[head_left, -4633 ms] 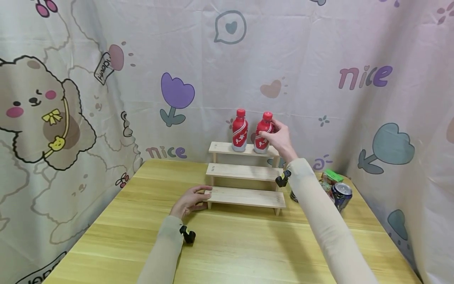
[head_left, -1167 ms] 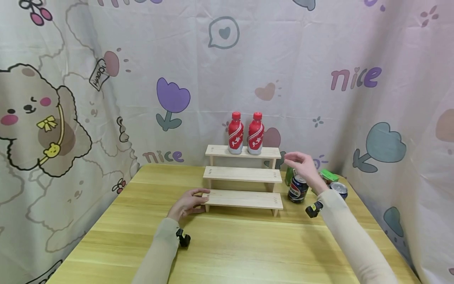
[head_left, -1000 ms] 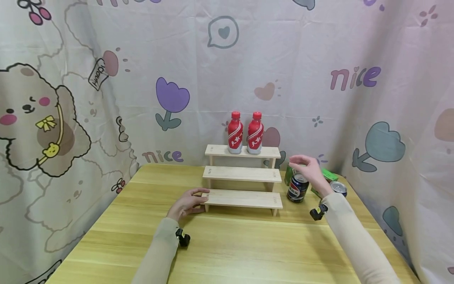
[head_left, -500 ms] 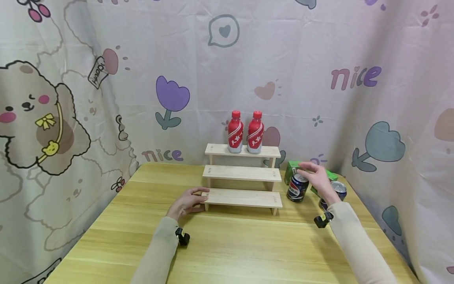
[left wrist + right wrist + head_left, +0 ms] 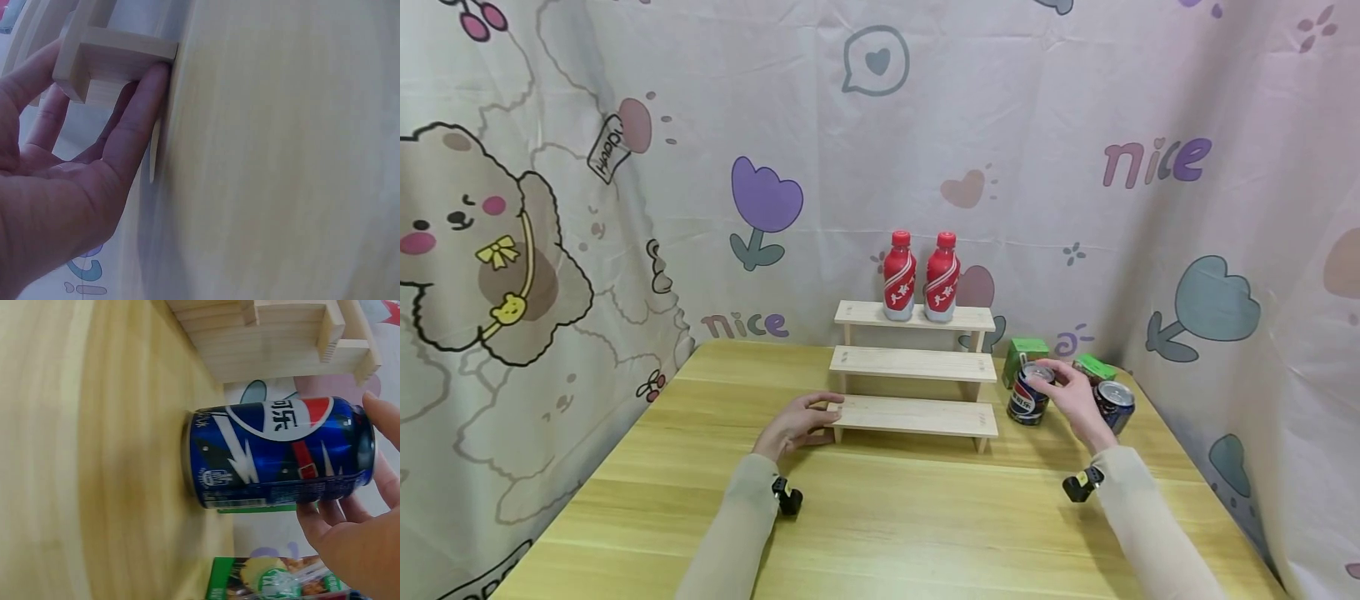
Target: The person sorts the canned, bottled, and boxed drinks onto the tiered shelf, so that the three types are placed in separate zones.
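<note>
In the head view a three-step wooden display shelf (image 5: 917, 364) stands towards the back of the table, with two red drink bottles (image 5: 899, 277) upright on its top step. My left hand (image 5: 800, 429) holds the left end of the lowest step. The left wrist view has its fingers curved about the board's end (image 5: 119, 50) and one digit against the support near the tabletop. To the shelf's right, my right hand (image 5: 1077, 402) grips the upper part of a dark blue Pepsi can (image 5: 281, 453). That can stands upright on the table, fingers and thumb on opposite sides of its top.
Behind the gripped can is a green carton (image 5: 1028, 346). A second dark can (image 5: 1115, 404) stands right of my right hand, with a green-topped snack packet (image 5: 1095, 367) behind it. A patterned curtain (image 5: 865, 150) hangs around the wooden table (image 5: 880, 517).
My right hand let go of the right bottle on the top step, moved right and down, and closed on the upper part of the can. My left hand stays at the shelf.
</note>
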